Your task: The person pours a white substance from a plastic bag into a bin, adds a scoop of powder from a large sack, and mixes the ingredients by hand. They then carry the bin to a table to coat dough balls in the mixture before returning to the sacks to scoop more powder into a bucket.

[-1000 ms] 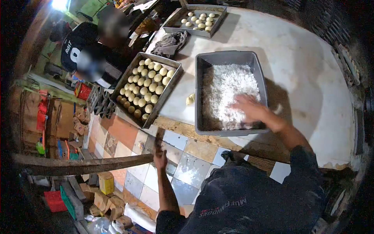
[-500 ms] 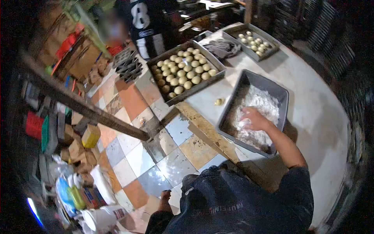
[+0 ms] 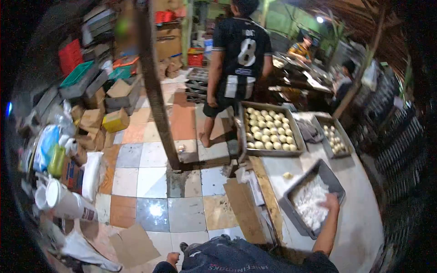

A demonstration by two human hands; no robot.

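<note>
My right hand [image 3: 331,203] reaches into a grey plastic tub [image 3: 337,185] on the pale tabletop, fingers apart at the surface of the white, flour-like powder [image 3: 310,200]. My left hand [image 3: 173,258] hangs low beside my body, away from the table, its fingers curled in with nothing visible in them. A small pale dough piece [image 3: 287,175] lies on the tabletop just left of the tub. Beyond it, a large tray [image 3: 273,153] holds rows of round, pale dough balls [image 3: 268,128]. A smaller tray [image 3: 342,154] with more balls stands to its right.
A dark cloth [image 3: 308,132] lies between the trays. A person in a number 8 shirt [image 3: 246,50] stands behind the large tray; other people sit farther back. A wooden post [image 3: 157,91] rises from the tiled floor. Cardboard [image 3: 246,209] leans by the table edge; buckets and boxes line the left.
My view has swung up and left, showing more floor and room. My right hand stays at the tub, now nearer its right side. My left hand remains low beside me.
</note>
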